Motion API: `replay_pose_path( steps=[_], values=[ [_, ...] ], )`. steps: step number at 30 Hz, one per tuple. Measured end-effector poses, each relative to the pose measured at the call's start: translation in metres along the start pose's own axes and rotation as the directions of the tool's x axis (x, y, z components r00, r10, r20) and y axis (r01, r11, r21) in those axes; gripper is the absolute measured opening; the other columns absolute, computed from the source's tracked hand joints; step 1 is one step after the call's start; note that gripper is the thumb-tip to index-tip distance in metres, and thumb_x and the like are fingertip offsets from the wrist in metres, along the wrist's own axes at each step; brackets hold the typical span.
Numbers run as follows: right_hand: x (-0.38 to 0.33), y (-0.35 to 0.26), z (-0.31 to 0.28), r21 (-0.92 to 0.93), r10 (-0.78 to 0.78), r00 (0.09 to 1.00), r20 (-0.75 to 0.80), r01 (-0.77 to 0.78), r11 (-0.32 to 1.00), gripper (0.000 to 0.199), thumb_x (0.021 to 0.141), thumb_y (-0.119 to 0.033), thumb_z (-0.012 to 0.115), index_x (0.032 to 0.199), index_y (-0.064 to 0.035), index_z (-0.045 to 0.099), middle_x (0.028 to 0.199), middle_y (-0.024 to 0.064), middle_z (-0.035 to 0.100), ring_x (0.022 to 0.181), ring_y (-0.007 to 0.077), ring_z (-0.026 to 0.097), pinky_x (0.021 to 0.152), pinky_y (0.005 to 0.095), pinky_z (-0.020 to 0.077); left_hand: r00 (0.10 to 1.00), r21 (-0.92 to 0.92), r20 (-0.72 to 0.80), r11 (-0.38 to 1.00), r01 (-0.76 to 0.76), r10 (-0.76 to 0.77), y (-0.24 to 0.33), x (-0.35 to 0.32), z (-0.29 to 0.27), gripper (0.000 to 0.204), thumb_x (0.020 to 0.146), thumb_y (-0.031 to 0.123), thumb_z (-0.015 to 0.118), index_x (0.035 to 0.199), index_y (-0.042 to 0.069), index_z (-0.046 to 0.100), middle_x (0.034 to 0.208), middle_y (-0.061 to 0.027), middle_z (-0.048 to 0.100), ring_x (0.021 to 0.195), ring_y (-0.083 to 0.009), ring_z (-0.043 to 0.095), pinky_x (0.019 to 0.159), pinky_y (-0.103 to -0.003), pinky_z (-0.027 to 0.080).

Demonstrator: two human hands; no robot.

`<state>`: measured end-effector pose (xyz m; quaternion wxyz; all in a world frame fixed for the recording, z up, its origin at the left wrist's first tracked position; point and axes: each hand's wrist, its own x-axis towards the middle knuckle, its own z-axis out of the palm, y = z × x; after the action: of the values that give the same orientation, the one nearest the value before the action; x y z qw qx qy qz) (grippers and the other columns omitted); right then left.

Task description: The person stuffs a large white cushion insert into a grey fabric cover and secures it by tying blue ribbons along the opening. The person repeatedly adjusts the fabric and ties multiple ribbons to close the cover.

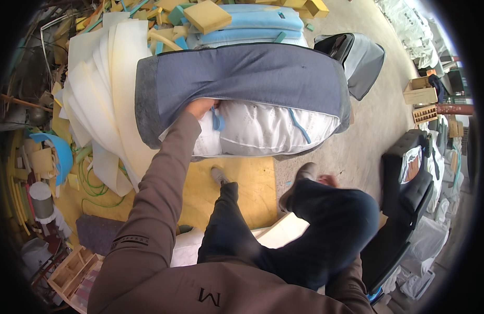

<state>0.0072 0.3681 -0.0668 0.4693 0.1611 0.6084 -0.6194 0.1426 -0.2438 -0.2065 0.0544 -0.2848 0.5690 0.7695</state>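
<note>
A large cushion in a blue-grey fabric cover [252,68] lies in front of me. Along its near side the cover gapes, and the white quilted filling [273,128] shows, with a blue strip [300,126] and a short blue tab [218,120] on it. My left hand [200,108] reaches in at the cover's edge beside the tab; its fingers are mostly hidden under the fabric. Beyond my raised right knee, my right hand [328,180] shows only in part, blurred, near my shoe and apart from the cushion.
White foam sheets [103,94] drape at the left. Yellow and blue foam offcuts [208,17] are heaped at the back, beside light-blue padded pieces [252,21]. A grey covered piece [365,63] lies at far right. Black padded seating [404,199] stands at right, a wooden crate [74,272] lower left.
</note>
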Motion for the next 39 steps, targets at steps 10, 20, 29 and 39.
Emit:
replay_pose_path(
  steps=[10, 20, 29, 39],
  values=[
    [-0.115, -0.067, 0.193, -0.001, 0.015, 0.952, 0.306, -0.015, 1.0, 0.034, 0.11, -0.023, 0.05, 0.088, -0.0007, 0.063, 0.079, 0.0139, 0.061, 0.094, 0.0335, 0.065, 0.094, 0.0472, 0.0522, 0.985, 0.059, -0.168, 0.997, 0.041, -0.031, 0.001, 0.0, 0.012, 0.041, 0.107, 0.025, 0.053, 0.136, -0.002, 0.064, 0.141, -0.0159, 0.065, 0.122, -0.0278, 0.064, 0.106, -0.038, 0.049],
    [-0.102, -0.106, 0.321, -0.55, -0.117, 0.737, 0.666, 0.591, 0.59, 0.026, 0.102, 0.005, 0.062, 0.128, 0.0027, 0.056, 0.097, 0.0135, 0.065, 0.099, 0.0287, 0.071, 0.101, 0.0413, 0.0545, 0.962, 0.045, -0.271, 0.998, 0.048, -0.034, -0.012, 0.005, 0.01, 0.043, 0.105, 0.025, 0.054, 0.137, -0.002, 0.064, 0.143, -0.0169, 0.064, 0.123, -0.0293, 0.063, 0.104, -0.039, 0.05],
    [-0.052, -0.109, 0.338, -0.656, -0.098, 0.834, 0.543, 0.495, 0.569, 0.035, 0.101, 0.007, 0.062, 0.135, 0.0049, 0.053, 0.098, 0.013, 0.066, 0.097, 0.0269, 0.071, 0.099, 0.0398, 0.0566, 0.948, 0.098, -0.284, 0.979, 0.18, -0.146, -0.016, 0.019, 0.009, 0.046, 0.102, 0.024, 0.055, 0.14, -0.002, 0.062, 0.145, -0.0179, 0.062, 0.126, -0.0311, 0.061, 0.103, -0.041, 0.051],
    [-0.006, -0.124, 0.364, -0.457, -0.063, 0.855, 0.515, 0.336, 0.824, 0.043, 0.099, 0.001, 0.071, 0.139, 0.0016, 0.056, 0.104, 0.0104, 0.067, 0.101, 0.0216, 0.069, 0.097, 0.0372, 0.0565, 0.999, -0.339, 0.034, 0.94, 0.037, -0.027, -0.042, 0.016, -0.014, 0.048, 0.096, 0.012, 0.066, 0.143, 0.006, 0.06, 0.147, -0.009, 0.06, 0.131, -0.028, 0.057, 0.107, -0.055, 0.05]
  ],
)
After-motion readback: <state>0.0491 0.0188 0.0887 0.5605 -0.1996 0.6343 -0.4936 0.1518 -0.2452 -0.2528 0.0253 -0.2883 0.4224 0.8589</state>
